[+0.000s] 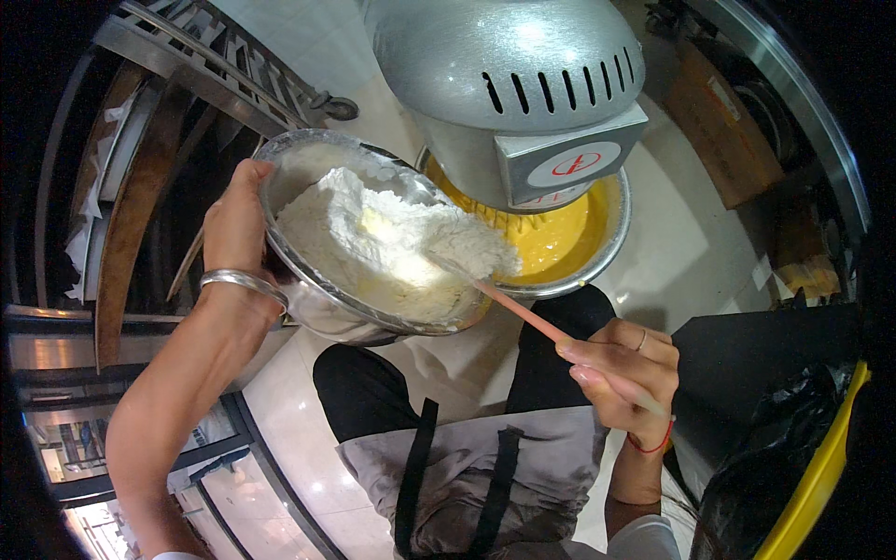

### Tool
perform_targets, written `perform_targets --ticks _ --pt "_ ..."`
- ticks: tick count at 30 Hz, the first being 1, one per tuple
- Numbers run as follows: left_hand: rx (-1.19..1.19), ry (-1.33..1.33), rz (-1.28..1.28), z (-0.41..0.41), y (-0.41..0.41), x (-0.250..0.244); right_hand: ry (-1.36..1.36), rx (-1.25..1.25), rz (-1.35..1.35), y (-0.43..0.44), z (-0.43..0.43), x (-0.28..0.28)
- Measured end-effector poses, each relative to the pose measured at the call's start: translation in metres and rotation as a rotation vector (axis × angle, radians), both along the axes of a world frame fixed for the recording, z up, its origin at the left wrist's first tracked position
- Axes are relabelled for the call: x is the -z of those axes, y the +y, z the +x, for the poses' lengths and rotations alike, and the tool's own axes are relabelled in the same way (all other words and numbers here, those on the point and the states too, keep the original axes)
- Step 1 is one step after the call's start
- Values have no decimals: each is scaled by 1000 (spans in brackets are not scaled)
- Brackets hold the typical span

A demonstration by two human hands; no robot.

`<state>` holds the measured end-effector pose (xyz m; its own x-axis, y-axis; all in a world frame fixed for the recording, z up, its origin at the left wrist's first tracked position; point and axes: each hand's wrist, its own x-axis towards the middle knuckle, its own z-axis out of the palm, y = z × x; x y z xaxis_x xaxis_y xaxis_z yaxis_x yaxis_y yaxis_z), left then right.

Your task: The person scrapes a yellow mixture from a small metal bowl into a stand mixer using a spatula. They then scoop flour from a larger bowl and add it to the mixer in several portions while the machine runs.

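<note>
My left hand (pixel 236 213) grips the rim of a metal mixing bowl (pixel 329 318), tilted to the right over a stand mixer's bowl. White flour-like powder (pixel 343 210) is heaped inside, spreading to the lower lip. In my right hand (pixel 623 371) is the pink handle of a spatula (pixel 525 313); its head is hidden in the powder. Below the mixer head (pixel 504 63), yellow batter (pixel 560 238) fills part of the steel mixer bowl (pixel 623 217). A wire whisk (pixel 514 220) stands in the batter, mostly covered by the mixer head and the powder.
A metal rack on casters (pixel 217 66) and trays (pixel 140 203) stand at the left. Cardboard boxes (pixel 721 126) sit at the far right. A black plastic bag (pixel 763 441) lies near a yellow rim (pixel 815 476) at lower right. My knees flank the tiled floor (pixel 455 378).
</note>
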<state>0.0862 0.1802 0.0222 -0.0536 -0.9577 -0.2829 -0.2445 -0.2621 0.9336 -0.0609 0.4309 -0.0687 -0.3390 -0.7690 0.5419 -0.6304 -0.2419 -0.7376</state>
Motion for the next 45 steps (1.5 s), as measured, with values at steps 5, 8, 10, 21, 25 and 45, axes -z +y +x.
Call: perform_targets --ticks 5,8,10,21,25,45 --pt "-20 -36 -37 -5 6 -5 -38 40 -35 8 -2 -6" --pt "-3 -72 -63 -7 5 -5 -60 -5 -66 4 0 -10" --pt "18 -54 -66 -6 1 0 -66 -52 -53 -3 3 -12" --pt "20 -67 -65 -15 5 -8 -150 -19 -8 -30 12 13" --pt "50 -37 -46 -20 12 -11 -182 58 25 -17 10 9" --pt "36 29 -23 -20 7 -9 -156 -82 -94 -30 16 -7"
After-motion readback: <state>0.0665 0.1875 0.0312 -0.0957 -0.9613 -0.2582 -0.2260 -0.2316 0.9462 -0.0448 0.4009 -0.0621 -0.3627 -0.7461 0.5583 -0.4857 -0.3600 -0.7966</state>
